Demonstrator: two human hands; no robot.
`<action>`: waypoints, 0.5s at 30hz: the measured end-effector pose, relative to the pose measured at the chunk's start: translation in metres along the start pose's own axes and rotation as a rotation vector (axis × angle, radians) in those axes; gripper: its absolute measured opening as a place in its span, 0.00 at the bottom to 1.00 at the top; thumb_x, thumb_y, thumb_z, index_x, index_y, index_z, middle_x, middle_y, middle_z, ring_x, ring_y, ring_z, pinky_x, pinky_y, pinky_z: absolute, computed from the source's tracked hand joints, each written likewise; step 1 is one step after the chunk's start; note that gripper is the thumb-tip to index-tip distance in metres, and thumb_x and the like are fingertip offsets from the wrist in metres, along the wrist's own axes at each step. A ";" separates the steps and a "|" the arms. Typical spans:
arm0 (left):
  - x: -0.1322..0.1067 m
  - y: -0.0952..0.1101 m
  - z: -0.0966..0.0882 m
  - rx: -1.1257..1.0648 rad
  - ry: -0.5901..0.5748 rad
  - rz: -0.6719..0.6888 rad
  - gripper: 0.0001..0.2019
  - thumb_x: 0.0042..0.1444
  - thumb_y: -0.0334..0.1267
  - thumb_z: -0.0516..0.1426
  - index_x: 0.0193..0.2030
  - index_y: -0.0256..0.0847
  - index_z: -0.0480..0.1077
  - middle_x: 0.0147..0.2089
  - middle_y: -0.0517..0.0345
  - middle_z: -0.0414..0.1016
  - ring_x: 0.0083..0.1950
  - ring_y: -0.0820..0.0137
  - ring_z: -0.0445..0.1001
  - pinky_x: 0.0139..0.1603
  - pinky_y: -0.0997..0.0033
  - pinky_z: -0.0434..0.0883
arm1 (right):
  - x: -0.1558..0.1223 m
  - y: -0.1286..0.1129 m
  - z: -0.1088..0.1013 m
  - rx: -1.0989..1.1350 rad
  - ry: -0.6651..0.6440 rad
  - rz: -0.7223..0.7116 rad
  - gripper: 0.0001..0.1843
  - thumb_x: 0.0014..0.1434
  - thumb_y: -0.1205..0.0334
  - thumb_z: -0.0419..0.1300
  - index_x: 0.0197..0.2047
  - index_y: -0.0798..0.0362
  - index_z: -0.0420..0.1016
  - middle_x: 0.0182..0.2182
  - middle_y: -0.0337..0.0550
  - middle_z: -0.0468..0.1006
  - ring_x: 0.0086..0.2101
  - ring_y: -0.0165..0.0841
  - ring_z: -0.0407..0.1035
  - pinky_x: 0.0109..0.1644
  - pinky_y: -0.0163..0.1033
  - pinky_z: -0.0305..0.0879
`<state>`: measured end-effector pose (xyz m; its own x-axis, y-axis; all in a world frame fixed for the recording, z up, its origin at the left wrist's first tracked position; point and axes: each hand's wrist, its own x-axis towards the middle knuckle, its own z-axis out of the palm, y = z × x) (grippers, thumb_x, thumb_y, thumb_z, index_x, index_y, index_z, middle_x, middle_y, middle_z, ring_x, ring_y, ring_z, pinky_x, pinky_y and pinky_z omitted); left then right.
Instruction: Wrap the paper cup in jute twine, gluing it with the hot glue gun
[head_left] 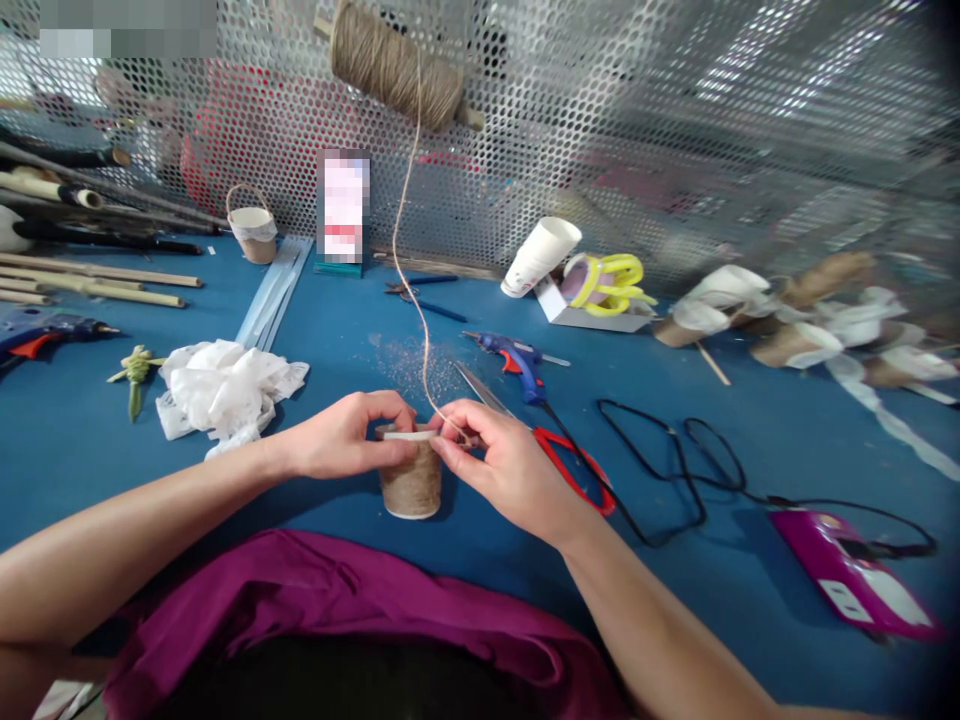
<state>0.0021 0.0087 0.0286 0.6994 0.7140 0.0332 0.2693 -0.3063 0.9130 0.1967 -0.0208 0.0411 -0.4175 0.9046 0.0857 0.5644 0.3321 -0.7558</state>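
Cup [411, 487] sits in left grip [352, 437], twine [424, 360] in right grip [501, 462].

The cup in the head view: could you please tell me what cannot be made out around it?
Head view only.
- Cup: rim and inside mostly hidden by the left hand and right hand.
- Twine: its end vanishes under the right hand's grip.
- Scissors: middle hidden behind the right hand.
- Card by the mesh: blurred, unreadable.
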 end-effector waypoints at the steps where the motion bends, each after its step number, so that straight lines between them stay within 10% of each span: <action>1: 0.000 0.000 0.000 0.000 0.006 -0.004 0.08 0.54 0.37 0.53 0.29 0.35 0.65 0.40 0.52 0.71 0.42 0.68 0.69 0.44 0.67 0.66 | 0.000 0.000 0.000 -0.005 -0.002 -0.005 0.09 0.57 0.66 0.53 0.26 0.51 0.59 0.29 0.39 0.69 0.27 0.28 0.60 0.31 0.34 0.60; 9: 0.000 0.002 0.002 -0.002 0.003 -0.001 0.06 0.53 0.35 0.52 0.28 0.35 0.65 0.37 0.54 0.70 0.39 0.69 0.68 0.43 0.67 0.66 | -0.001 -0.002 0.001 0.045 0.032 -0.029 0.09 0.56 0.66 0.55 0.25 0.52 0.61 0.31 0.40 0.69 0.29 0.28 0.61 0.33 0.35 0.61; 15: 0.000 0.007 -0.004 0.000 -0.083 0.012 0.06 0.52 0.34 0.53 0.27 0.35 0.65 0.37 0.55 0.69 0.39 0.71 0.67 0.43 0.69 0.66 | 0.018 -0.009 -0.014 0.506 -0.029 0.186 0.07 0.54 0.60 0.58 0.30 0.55 0.67 0.20 0.35 0.68 0.19 0.23 0.62 0.22 0.31 0.61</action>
<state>0.0011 0.0089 0.0362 0.7552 0.6554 0.0102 0.2606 -0.3145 0.9128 0.1940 -0.0033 0.0580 -0.3670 0.9256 -0.0923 0.2204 -0.0099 -0.9754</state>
